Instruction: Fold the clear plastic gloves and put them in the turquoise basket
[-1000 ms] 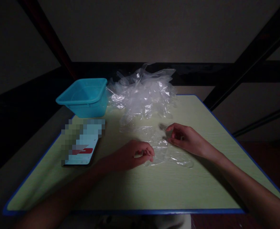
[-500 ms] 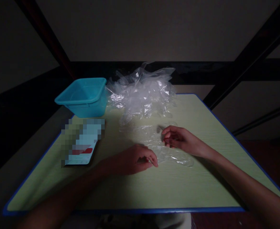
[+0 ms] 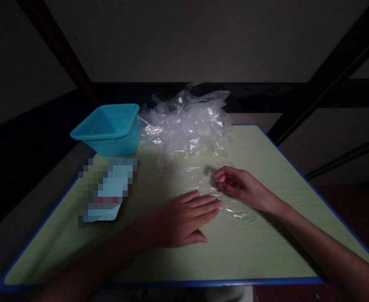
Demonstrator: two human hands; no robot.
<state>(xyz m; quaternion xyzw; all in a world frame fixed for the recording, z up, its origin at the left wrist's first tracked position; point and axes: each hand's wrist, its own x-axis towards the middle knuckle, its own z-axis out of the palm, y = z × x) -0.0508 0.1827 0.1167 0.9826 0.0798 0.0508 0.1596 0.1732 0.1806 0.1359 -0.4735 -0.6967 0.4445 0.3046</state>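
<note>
A clear thin plastic piece (image 3: pixel 239 212), like a disposable glove, lies spread on the middle of the table. My left hand (image 3: pixel 190 218) rests flat over its near left part, palm down, fingers stretched out. Over its right side is my right hand (image 3: pixel 234 184), with fingers curled and thumb and fingertips close together; whatever lies between them is too small to make out. Behind both hands is a heap of crumpled clear plastic (image 3: pixel 190 126).
On the back left corner stands a blue plastic basin (image 3: pixel 108 136). A phone (image 3: pixel 115 188) with a lit, partly pixelated screen lies left of my left hand. The light green table (image 3: pixel 253 260) has a blue edge, with dark bars behind it.
My left hand has opened from a curled shape and now lies flat with its fingers extended to the right. My right hand has barely moved.
</note>
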